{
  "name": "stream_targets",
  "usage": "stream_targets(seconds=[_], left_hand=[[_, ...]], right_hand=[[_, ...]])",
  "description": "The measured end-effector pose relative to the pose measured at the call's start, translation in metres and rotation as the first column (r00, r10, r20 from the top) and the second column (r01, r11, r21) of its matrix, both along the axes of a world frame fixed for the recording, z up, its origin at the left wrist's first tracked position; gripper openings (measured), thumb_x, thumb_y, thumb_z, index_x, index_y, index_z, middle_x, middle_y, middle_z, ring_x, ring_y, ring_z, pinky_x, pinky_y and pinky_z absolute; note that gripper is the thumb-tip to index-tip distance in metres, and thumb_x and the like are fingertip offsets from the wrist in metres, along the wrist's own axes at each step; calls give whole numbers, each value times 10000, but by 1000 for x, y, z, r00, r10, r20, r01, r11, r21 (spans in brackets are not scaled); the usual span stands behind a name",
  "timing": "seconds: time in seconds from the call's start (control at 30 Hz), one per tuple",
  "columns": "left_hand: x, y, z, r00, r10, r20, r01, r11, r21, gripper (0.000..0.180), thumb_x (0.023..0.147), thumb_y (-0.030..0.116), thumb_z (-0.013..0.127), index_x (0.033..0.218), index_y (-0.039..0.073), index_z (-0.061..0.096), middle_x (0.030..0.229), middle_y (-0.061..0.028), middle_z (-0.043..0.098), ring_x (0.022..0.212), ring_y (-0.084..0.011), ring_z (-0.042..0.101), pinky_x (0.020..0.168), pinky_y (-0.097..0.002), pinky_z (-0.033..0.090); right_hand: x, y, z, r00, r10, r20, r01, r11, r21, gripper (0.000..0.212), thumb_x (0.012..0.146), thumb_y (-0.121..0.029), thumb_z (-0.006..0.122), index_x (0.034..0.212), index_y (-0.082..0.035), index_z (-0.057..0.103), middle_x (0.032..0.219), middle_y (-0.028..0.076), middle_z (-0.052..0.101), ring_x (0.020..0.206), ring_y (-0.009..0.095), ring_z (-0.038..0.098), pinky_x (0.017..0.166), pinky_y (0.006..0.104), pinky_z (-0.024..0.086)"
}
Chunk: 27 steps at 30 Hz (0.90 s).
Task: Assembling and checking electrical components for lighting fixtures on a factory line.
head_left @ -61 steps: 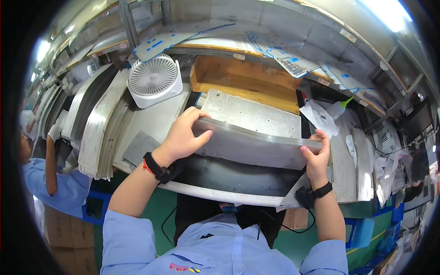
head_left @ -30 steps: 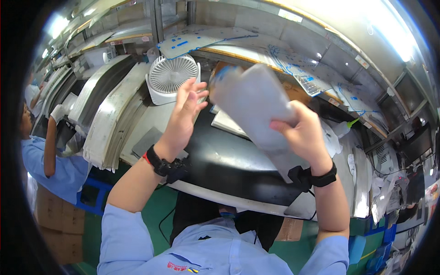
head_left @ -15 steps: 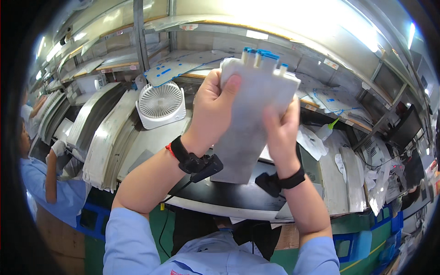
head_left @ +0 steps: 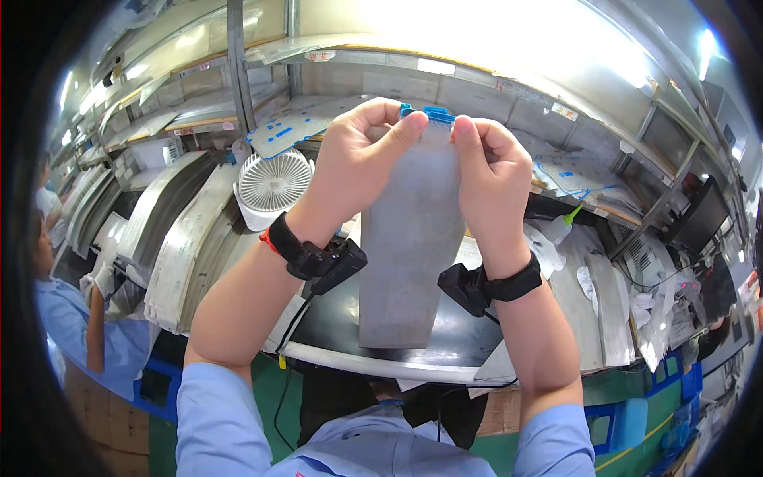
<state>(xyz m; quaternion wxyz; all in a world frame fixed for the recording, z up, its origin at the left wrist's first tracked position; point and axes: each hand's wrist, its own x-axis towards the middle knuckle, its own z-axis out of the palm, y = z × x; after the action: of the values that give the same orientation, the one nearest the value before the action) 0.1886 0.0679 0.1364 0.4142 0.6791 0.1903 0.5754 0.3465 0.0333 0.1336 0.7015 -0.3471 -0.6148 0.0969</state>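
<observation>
Grey, flat, rectangular panel (head_left: 407,246) extends below the fingers: left hand (head_left: 350,163) and right hand (head_left: 496,171) pinch closed near its upper corners, beside bright-blue strips (head_left: 437,114), probably steadying that edge; its lower end overlies the glossy black tabletop (head_left: 467,335), contact unclear.

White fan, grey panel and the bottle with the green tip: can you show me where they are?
White fan (head_left: 275,180): head view, middle of its round grille.
Grey panel (head_left: 407,238): head view, middle of its broad face.
Bottle with the green tip (head_left: 559,230): head view, its pale body.
</observation>
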Motion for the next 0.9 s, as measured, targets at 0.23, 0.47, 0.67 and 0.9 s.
stream_targets(seconds=[0.23,0.47,0.67,0.9], left_hand=[[2,15,-8,993,80,82,-88,991,102,232,885,258,687,894,28,659,714,53,601,601,16,463,496,-149,351],[-28,24,0,957,271,101,-277,960,48,255,900,272,670,914,17,667,714,53,591,592,15,450,499,-154,343],[-53,45,-3,870,394,298,-404,914,-30,251,919,261,648,894,12,664,681,71,554,564,12,403,489,-163,305],[-87,75,-11,793,496,353,-491,864,-111,243,907,254,665,864,15,673,634,97,477,543,4,331,475,-190,252]], right_hand=[[4,3,3,984,-130,123,134,991,-28,247,901,-228,644,843,10,672,660,20,613,614,51,525,580,220,431],[70,23,11,958,-266,-107,280,948,152,280,930,-238,611,808,8,660,622,25,607,568,59,507,544,235,424],[138,-14,36,749,-662,28,662,749,-10,340,923,-330,622,793,-21,677,612,-17,587,555,44,502,508,217,380],[242,-51,63,720,-639,-269,672,740,41,307,903,-299,650,904,8,673,739,-12,608,588,52,480,492,221,366]])
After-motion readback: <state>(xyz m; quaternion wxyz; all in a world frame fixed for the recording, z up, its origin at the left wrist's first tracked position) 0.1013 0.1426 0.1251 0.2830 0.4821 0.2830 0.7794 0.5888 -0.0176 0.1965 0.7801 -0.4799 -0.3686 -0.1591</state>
